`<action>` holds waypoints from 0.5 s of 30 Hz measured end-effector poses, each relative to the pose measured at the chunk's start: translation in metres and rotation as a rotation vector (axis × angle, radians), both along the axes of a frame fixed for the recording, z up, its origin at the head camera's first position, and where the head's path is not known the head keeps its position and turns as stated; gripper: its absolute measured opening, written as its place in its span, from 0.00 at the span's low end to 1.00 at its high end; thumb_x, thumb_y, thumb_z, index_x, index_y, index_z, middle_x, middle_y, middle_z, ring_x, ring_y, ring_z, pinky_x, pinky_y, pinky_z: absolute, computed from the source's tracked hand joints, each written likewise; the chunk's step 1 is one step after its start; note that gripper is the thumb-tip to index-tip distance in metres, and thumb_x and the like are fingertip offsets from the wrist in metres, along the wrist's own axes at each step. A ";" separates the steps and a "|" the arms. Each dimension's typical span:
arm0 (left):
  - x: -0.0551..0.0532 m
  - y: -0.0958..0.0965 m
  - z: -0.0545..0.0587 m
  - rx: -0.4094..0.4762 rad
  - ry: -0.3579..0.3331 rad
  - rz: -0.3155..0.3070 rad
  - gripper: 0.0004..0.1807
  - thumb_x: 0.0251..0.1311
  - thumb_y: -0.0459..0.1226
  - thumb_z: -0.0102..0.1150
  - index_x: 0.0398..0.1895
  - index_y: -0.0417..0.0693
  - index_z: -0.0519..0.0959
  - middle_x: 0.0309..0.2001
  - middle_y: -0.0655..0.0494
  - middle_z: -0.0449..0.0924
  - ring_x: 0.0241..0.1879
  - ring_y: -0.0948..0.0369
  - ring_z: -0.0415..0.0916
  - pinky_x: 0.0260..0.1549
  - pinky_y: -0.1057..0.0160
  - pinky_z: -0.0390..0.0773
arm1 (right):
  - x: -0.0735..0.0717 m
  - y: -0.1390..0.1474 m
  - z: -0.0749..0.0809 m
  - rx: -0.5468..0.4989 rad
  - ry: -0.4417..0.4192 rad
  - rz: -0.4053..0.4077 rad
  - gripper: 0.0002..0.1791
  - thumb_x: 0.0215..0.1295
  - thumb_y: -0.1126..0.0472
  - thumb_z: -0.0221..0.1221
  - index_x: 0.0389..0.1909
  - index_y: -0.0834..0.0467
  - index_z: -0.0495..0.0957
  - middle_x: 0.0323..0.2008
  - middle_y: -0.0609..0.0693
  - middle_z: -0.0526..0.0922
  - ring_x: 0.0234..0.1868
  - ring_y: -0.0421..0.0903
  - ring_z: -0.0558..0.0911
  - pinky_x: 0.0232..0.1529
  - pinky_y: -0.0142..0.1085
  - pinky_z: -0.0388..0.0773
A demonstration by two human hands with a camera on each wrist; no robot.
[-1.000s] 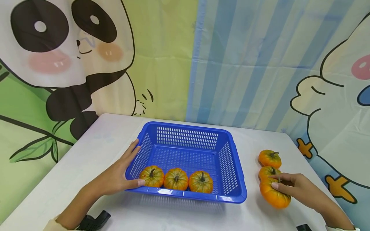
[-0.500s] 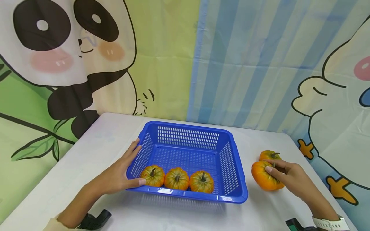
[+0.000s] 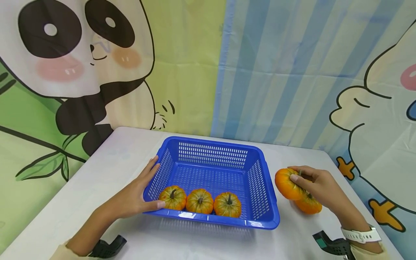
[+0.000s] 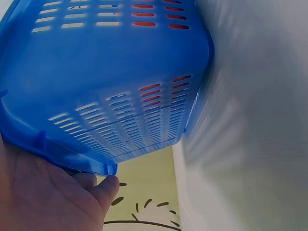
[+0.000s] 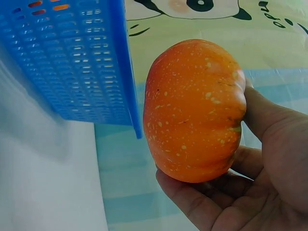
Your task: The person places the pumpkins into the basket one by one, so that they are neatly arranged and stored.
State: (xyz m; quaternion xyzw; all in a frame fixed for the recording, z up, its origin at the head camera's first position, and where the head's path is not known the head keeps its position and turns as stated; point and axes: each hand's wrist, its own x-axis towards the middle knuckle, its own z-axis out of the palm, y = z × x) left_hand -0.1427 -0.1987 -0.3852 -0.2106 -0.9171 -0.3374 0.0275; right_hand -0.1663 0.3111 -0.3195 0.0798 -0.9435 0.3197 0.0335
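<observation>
A person's right hand (image 3: 320,184) grips an orange pumpkin (image 3: 286,185) by its stem side, thumb on one side and fingers on the other, just outside the right rim of a blue basket (image 3: 208,177) on a white table (image 3: 227,249). The left hand (image 3: 138,198) holds the basket's near left corner, thumb over the rim. Three pumpkins (image 3: 199,201) sit in a row along the basket's near wall, and a loose pumpkin (image 3: 308,204) lies partly hidden behind the held one; whether those two touch cannot be told. The likeliest trouble seems a bump: a sideways move made too low could catch the rim and shove the basket. The rounded skin could also slip, since its broad underside looks unsupported, and a drop might knock the loose pumpkin rolling
</observation>
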 end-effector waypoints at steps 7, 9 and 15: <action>-0.001 0.001 0.000 -0.008 -0.001 0.000 0.59 0.50 0.58 0.65 0.78 0.46 0.43 0.78 0.53 0.30 0.73 0.38 0.41 0.56 0.30 0.59 | -0.007 -0.014 0.004 -0.048 0.028 0.063 0.28 0.68 0.46 0.58 0.58 0.63 0.77 0.46 0.58 0.83 0.41 0.52 0.82 0.38 0.29 0.80; -0.001 0.001 0.000 -0.008 -0.002 0.000 0.59 0.50 0.58 0.65 0.78 0.46 0.43 0.78 0.53 0.30 0.73 0.38 0.41 0.56 0.30 0.59 | -0.009 -0.019 0.005 -0.061 0.030 0.077 0.28 0.68 0.46 0.58 0.58 0.63 0.77 0.45 0.57 0.83 0.41 0.52 0.82 0.38 0.29 0.80; -0.001 0.000 0.000 -0.003 0.003 0.001 0.59 0.50 0.57 0.65 0.78 0.46 0.43 0.78 0.54 0.30 0.73 0.38 0.40 0.56 0.30 0.59 | -0.017 -0.034 0.012 -0.072 0.012 0.090 0.31 0.66 0.41 0.59 0.58 0.62 0.78 0.47 0.56 0.83 0.46 0.54 0.81 0.39 0.35 0.82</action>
